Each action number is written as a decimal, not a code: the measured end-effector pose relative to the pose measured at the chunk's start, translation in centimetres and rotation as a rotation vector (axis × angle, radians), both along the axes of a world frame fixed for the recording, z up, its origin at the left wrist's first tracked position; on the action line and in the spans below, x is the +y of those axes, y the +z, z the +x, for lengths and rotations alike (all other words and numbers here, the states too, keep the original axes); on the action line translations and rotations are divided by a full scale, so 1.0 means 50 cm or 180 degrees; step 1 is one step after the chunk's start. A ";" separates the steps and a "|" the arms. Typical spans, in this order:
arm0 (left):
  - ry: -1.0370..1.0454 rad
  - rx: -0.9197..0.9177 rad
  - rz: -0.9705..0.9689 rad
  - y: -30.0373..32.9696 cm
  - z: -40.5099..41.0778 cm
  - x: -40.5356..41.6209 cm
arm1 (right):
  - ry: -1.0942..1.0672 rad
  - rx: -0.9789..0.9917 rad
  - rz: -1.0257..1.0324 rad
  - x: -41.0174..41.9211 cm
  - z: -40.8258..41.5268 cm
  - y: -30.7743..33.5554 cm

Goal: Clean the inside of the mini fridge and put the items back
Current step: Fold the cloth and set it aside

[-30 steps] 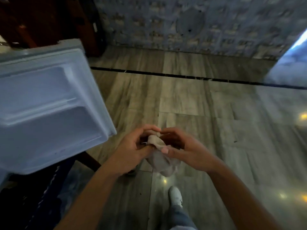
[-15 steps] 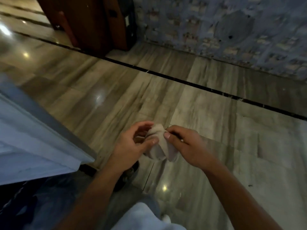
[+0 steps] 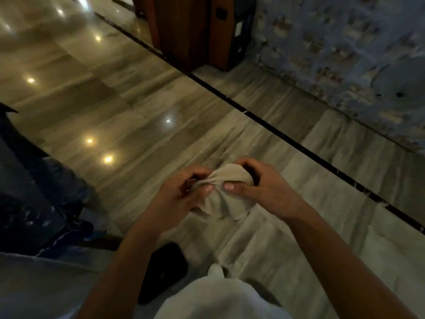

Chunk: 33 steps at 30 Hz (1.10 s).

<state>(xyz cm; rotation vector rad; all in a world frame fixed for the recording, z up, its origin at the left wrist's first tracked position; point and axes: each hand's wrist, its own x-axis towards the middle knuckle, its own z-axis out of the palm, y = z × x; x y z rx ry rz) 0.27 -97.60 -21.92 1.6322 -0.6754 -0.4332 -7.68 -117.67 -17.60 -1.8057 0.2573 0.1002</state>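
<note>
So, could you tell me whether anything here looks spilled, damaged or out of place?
Nothing stands out. Both hands, left hand and right hand, hold a bunched beige cloth above the floor, which looks dry and shiny with only light reflections. The picture is dim and blurred, so small marks could be missed.

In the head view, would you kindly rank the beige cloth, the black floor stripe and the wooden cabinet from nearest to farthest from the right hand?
1. The beige cloth, gripped by the right hand and the left hand.
2. The black floor stripe, running diagonally across the floor beyond the hands.
3. The wooden cabinet, at the top of the view beside the blue patterned wall.
</note>
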 end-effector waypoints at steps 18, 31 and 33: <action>0.3728 0.0255 0.0090 0.008 0.391 0.209 | 0.2933 -0.0655 -0.0115 0.241 0.894 -0.020; 0.6134 0.0971 0.0057 -0.165 0.482 0.487 | 0.4884 -0.0338 -0.0547 0.754 1.154 -0.190; 0.6161 0.1143 0.0244 -0.190 0.494 0.527 | 0.5091 -0.0441 -0.0778 0.830 1.171 -0.224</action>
